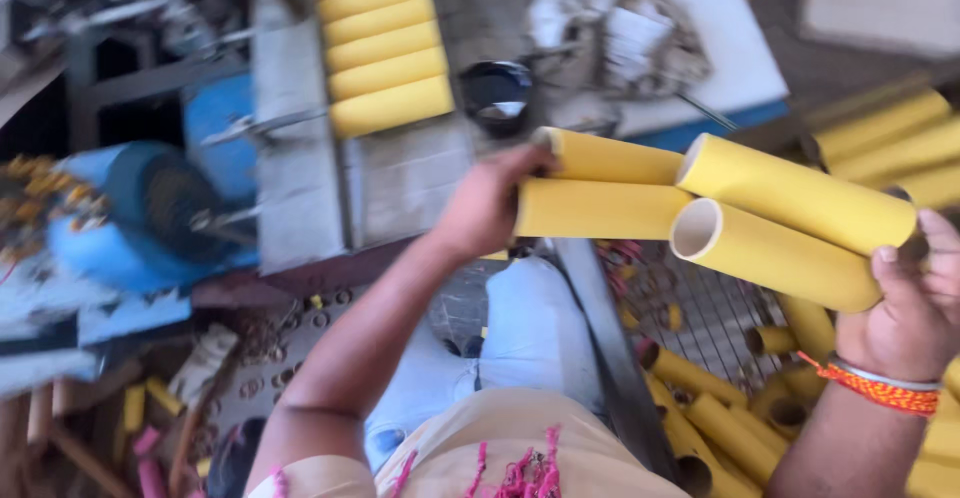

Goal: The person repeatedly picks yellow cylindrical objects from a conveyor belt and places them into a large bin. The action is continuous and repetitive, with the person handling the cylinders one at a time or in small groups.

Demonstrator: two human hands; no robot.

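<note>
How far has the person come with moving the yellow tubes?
Done: a row of yellow tubes lies side by side on the grey bench. In hand: the left hand grips two tubes, and the right hand holds two more. Left: loose yellow tubes in the pile below.

We see four yellow cardboard tubes held above lap, all hollow, smooth, roughly level. Left pair of tubes [600, 186]: stacked one over other, lying almost horizontal, near ends hidden in left hand [487, 203]. Right pair of tubes [790, 220]: stacked too, tilted down toward right, pale open mouths facing left, far ends gripped in right hand [912, 303]. We note right pair's mouths touching left pair's ends.
</note>
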